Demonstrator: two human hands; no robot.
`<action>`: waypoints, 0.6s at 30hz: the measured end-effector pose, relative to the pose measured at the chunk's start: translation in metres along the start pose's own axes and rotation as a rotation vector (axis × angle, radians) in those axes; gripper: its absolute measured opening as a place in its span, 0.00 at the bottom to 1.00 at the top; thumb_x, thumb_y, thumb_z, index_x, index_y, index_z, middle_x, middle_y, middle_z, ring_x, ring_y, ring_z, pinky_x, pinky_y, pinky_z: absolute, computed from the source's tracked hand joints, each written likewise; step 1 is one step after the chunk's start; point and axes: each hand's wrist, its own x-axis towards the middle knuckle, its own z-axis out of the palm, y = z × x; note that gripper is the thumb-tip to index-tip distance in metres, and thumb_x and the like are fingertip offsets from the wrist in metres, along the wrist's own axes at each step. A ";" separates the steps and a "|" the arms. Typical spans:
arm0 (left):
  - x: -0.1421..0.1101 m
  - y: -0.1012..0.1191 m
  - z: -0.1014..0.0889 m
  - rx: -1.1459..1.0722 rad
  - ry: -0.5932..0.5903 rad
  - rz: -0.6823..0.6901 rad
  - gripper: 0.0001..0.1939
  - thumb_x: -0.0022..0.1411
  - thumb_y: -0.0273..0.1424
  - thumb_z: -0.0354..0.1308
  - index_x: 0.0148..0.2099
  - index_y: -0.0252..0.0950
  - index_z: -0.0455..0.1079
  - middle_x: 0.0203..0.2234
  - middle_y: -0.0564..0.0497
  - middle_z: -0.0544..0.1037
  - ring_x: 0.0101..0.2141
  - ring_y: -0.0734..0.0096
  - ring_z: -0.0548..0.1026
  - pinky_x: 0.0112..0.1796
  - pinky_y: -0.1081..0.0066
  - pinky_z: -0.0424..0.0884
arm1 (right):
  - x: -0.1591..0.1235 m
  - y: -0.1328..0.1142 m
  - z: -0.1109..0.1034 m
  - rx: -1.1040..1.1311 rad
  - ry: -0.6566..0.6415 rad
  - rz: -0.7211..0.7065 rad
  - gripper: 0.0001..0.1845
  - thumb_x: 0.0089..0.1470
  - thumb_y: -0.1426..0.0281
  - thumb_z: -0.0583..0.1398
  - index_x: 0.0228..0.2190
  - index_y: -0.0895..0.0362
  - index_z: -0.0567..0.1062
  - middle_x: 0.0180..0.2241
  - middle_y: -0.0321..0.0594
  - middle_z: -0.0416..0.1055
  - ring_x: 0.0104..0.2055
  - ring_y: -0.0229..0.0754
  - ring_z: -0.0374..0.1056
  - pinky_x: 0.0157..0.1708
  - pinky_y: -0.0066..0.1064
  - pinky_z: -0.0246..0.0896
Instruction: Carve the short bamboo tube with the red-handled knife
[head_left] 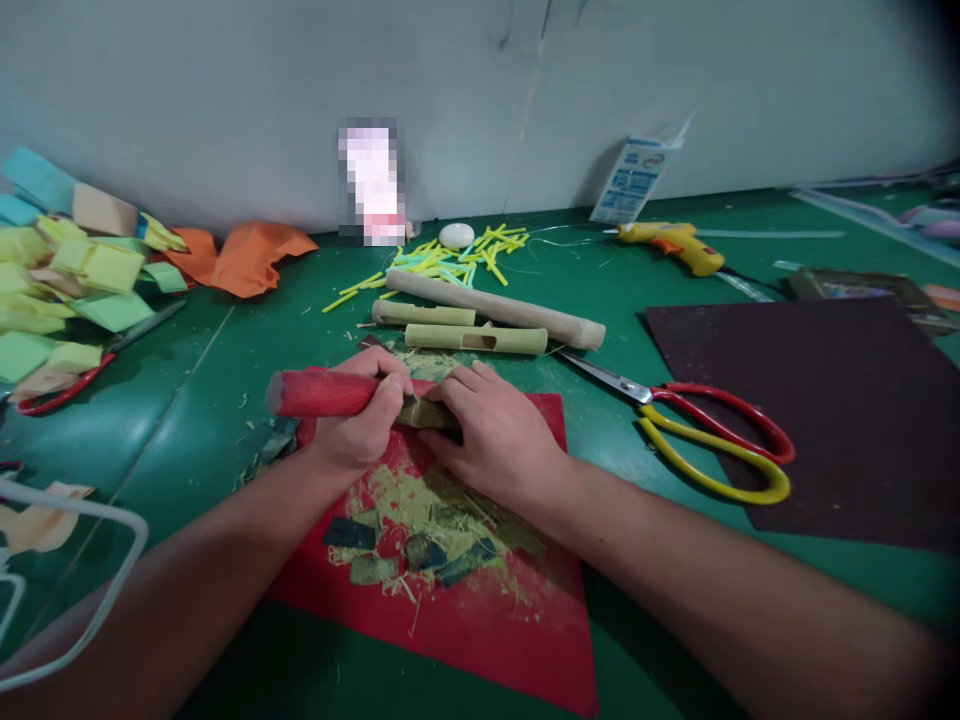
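A plain grey wall [262,100] is rising behind the far edge of the green table [270,340]. A faint upright line [529,110] is running down it near the middle, and thin dark marks [545,20] are showing higher up. A pale seam [165,415] is slanting across the table's left part toward the near edge. Soft light is leaving dull sheens on the glossy green surface.

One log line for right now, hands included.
left hand: gripping red handle | right hand: holding greenish piece | beneath: red sheet, shavings
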 end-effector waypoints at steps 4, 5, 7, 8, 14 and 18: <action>-0.001 0.000 0.001 -0.072 -0.018 -0.023 0.13 0.62 0.34 0.52 0.25 0.38 0.66 0.20 0.53 0.70 0.22 0.73 0.66 0.24 0.71 0.63 | -0.001 0.000 0.000 0.003 0.003 -0.001 0.06 0.55 0.69 0.63 0.33 0.59 0.73 0.34 0.43 0.71 0.37 0.44 0.60 0.38 0.35 0.52; -0.001 0.000 0.001 -0.085 -0.024 -0.015 0.13 0.62 0.34 0.53 0.25 0.38 0.66 0.19 0.54 0.70 0.22 0.73 0.66 0.24 0.71 0.62 | 0.000 0.000 0.000 0.006 0.003 0.001 0.06 0.55 0.69 0.63 0.32 0.59 0.73 0.34 0.43 0.71 0.37 0.44 0.60 0.38 0.35 0.52; -0.001 0.001 0.001 -0.092 -0.038 0.005 0.13 0.62 0.34 0.53 0.25 0.38 0.65 0.19 0.54 0.69 0.22 0.74 0.65 0.24 0.71 0.62 | 0.000 0.001 0.000 0.015 -0.001 0.008 0.06 0.55 0.69 0.63 0.32 0.59 0.73 0.33 0.43 0.71 0.37 0.44 0.60 0.37 0.35 0.52; 0.000 0.002 0.001 -0.085 -0.051 0.008 0.13 0.62 0.34 0.53 0.25 0.38 0.65 0.19 0.55 0.69 0.22 0.75 0.65 0.25 0.71 0.62 | 0.001 0.001 0.000 0.020 -0.001 0.014 0.06 0.55 0.69 0.63 0.32 0.59 0.73 0.33 0.42 0.71 0.37 0.43 0.60 0.37 0.35 0.52; 0.004 0.009 -0.002 -0.001 -0.114 0.003 0.13 0.63 0.32 0.51 0.26 0.38 0.67 0.21 0.54 0.73 0.25 0.73 0.69 0.29 0.71 0.67 | 0.002 0.003 0.000 0.056 0.016 0.034 0.06 0.53 0.70 0.65 0.32 0.60 0.75 0.32 0.42 0.71 0.37 0.43 0.61 0.36 0.34 0.52; 0.005 0.015 -0.005 0.085 -0.184 -0.024 0.14 0.64 0.34 0.51 0.26 0.37 0.67 0.22 0.54 0.73 0.27 0.72 0.70 0.32 0.71 0.67 | 0.002 0.003 -0.001 0.082 0.004 0.065 0.07 0.53 0.69 0.65 0.33 0.60 0.75 0.32 0.42 0.72 0.37 0.44 0.62 0.37 0.34 0.53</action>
